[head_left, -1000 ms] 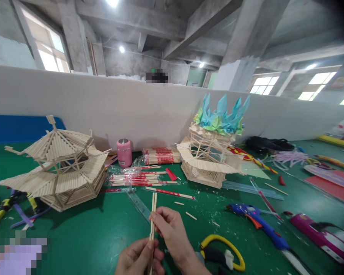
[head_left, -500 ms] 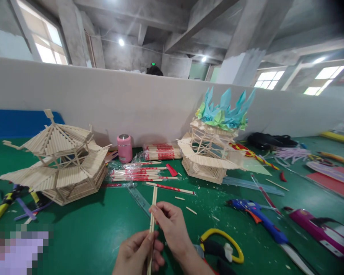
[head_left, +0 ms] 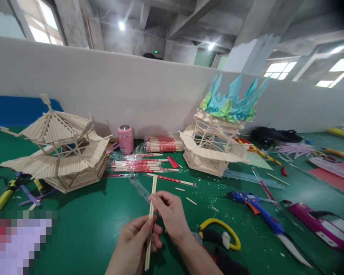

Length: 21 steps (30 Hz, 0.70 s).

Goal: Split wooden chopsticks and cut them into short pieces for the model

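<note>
A pair of pale wooden chopsticks (head_left: 153,190) stands tilted in front of me, gripped by both hands. Lower down, my left hand (head_left: 137,236) is closed round them, thumb on the near side. Higher up, my right hand (head_left: 168,211) pinches them between thumb and fingers. Behind the hands lie a clear ruler (head_left: 138,188) and a chopstick in a red-printed wrapper (head_left: 174,180). Short cut stick pieces (head_left: 191,201) are scattered to the right. Yellow-handled pliers or cutters (head_left: 234,244), partly hidden by my right arm, rest close to it.
On the green table (head_left: 83,225) stand two stick-built pavilion models, one at left (head_left: 65,164) and one topped with blue folded paper (head_left: 209,152). Between them are a pink flask (head_left: 126,140) and bundled chopsticks (head_left: 164,145). A blue glue gun (head_left: 256,208) lies at right.
My view has tipped down a little, so the table things sit higher in the picture. Both hands keep their hold on the chopsticks, whose lower ends now show.
</note>
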Tool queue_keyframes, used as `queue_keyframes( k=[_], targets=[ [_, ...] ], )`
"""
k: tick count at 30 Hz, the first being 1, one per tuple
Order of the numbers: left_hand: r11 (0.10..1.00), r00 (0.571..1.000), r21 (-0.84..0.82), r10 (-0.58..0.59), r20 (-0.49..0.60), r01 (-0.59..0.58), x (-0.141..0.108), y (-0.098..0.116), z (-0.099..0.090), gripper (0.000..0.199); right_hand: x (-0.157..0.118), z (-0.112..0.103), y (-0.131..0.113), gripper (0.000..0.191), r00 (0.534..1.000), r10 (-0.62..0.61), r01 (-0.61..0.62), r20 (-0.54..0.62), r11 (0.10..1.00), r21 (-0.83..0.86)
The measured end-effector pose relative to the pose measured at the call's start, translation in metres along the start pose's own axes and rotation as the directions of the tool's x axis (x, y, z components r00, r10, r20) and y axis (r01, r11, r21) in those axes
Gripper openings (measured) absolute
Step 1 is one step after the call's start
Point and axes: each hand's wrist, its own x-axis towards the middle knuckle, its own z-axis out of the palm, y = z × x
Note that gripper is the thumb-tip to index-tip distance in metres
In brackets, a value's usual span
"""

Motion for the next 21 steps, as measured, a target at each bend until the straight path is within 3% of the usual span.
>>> queue_keyframes(
  k=[14,21],
  targets=[
    [0.995,0.995,-0.015,0.101,-0.005,-0.101,0.015,-0.019,-0.008,0.036,-0.005,0.006,0.002,0.028,1.0,0.004,-0.004,-0.014,1.0,-0.015],
    [0.996,0.997,0.031,0.08,0.004,-0.08,0.018,-0.019,-0.012,0.044,-0.008,0.006,0.003,0.028,1.0,-0.017,0.017,-0.011,0.999,-0.034]
  ],
)
